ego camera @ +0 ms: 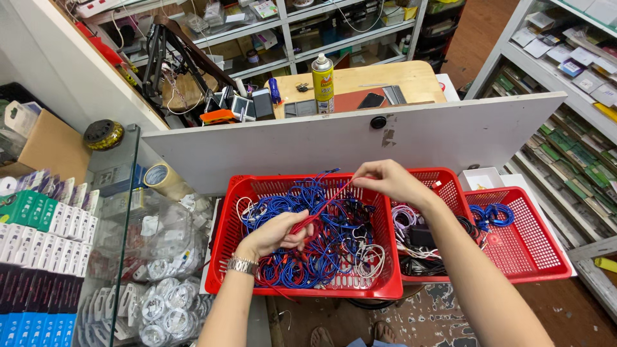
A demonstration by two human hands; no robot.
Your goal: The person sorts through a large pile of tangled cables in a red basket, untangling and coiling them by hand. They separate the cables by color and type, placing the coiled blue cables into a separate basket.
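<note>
Head view, hands: the left hand [275, 235] is closed around one end of a red cable [319, 209]; the right hand [385, 180] pinches the other end between fingertips, so the cable runs taut and slanted between the 2 hands.
Red cable: it is held just above the left red basket [235, 212], over the pile inside.
Left wrist: a metal watch [242, 265] sits on it.
Left red basket, contents: a tangle of blue cables [302, 199] mixed with red, black and white ones.
Middle basket [450, 186]: it touches the left one on its right side and holds white and black cables; the right forearm crosses over it.
Right basket [533, 238]: it is red too, beside the middle one, with 1 coil of blue cable [491, 214] near its back corner.
Behind the baskets: a white board [334, 144] stands upright, and beyond it a wooden desk [411, 80] carries a yellow spray can [322, 82] and a dark phone [371, 100].
Left side: a glass case [122, 212] holds bagged white cables [160, 308] and rows of small boxes [38, 238].
Right side: shelves [565, 83] hold packaged goods.
</note>
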